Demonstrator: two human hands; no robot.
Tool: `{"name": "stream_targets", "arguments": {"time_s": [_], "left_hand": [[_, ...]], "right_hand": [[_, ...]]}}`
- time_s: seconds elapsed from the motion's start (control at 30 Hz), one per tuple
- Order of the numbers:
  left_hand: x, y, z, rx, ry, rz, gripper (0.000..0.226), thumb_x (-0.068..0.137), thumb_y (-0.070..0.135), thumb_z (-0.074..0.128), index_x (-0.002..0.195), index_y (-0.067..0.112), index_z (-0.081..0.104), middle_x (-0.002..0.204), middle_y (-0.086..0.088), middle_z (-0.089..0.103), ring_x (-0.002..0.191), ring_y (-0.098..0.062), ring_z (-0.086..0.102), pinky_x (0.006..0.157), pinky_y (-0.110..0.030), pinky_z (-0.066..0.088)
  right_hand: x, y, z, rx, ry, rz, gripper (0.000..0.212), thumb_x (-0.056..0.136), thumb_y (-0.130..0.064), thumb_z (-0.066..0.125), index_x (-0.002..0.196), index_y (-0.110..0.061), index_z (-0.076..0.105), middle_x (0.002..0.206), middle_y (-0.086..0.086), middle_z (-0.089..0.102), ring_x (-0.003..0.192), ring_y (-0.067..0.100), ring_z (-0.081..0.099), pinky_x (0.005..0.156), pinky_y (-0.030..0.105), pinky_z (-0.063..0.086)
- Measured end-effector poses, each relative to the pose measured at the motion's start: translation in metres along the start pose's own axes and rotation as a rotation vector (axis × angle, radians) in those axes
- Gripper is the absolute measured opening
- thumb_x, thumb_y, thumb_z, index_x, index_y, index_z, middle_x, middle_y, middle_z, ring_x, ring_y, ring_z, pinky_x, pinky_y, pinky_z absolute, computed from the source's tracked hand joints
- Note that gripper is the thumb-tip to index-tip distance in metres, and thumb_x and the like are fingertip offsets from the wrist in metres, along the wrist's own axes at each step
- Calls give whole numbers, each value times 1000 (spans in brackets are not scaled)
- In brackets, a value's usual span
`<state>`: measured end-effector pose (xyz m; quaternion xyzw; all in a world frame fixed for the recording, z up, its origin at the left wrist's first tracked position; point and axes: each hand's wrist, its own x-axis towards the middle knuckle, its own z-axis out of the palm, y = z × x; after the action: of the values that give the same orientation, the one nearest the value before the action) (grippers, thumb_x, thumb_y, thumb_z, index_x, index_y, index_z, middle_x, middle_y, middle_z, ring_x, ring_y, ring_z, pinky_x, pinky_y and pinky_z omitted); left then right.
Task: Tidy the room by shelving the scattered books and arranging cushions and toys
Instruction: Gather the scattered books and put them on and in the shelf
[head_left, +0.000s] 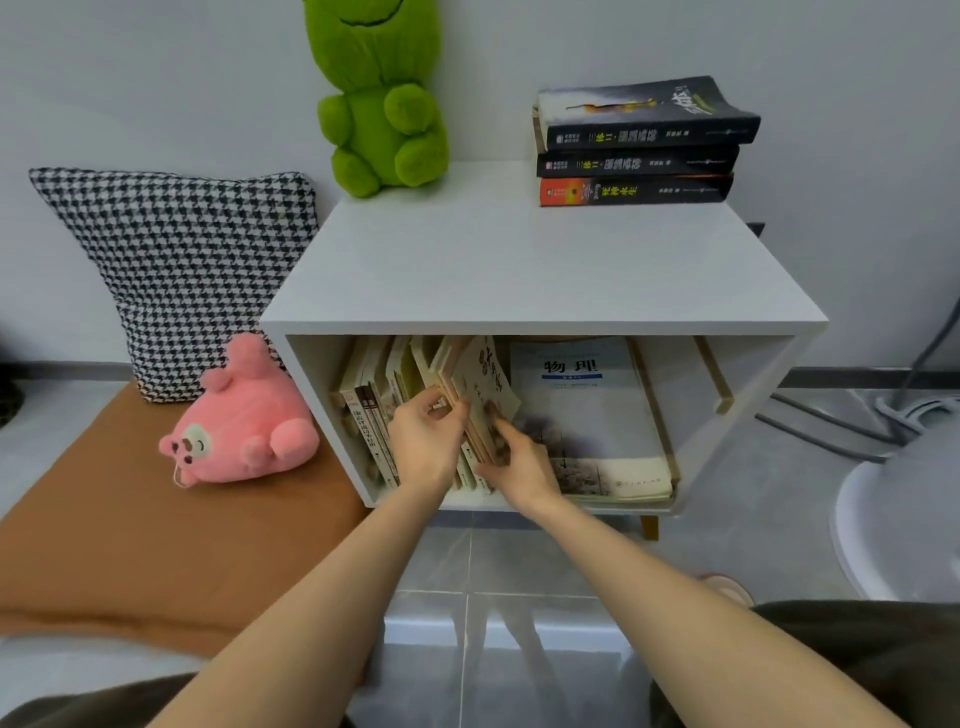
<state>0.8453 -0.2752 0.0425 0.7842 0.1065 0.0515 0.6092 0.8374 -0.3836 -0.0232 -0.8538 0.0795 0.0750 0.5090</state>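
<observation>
Nearly upright, the beige paperback book (485, 387) leans leftward inside the white cabinet shelf (311, 374), left of its middle. The left hand (423, 434) and right hand (519, 460) both pinch the book, hiding its lower end.

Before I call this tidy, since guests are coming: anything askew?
Yes. The pink plush lies overturned on the brown mat, the physics book leans slanted inside the cabinet, and the top book of the stack sits skewed.
</observation>
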Motion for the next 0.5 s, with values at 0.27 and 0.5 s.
{"name": "stream_targets", "arguments": {"time_s": [0.27,0.5], "left_hand": [[16,-25,21,-75,19,-45,16,85,18,70,101,16,71,91,-1,73,84,-11,70,76,-35,59],[23,-40,27,100,29,-14,24,84,18,71,106,9,72,94,-4,74,83,-11,69,76,-30,59]], "right_hand": [[34,12,17,-44,28,27,60,93,-18,59,144,-34,34,125,8,61,111,24,60,98,39,50],[45,23,28,-136,-18,85,52,93,-25,57,141,-28,37,124,12,59,113,30,58,97,42,49]]}}
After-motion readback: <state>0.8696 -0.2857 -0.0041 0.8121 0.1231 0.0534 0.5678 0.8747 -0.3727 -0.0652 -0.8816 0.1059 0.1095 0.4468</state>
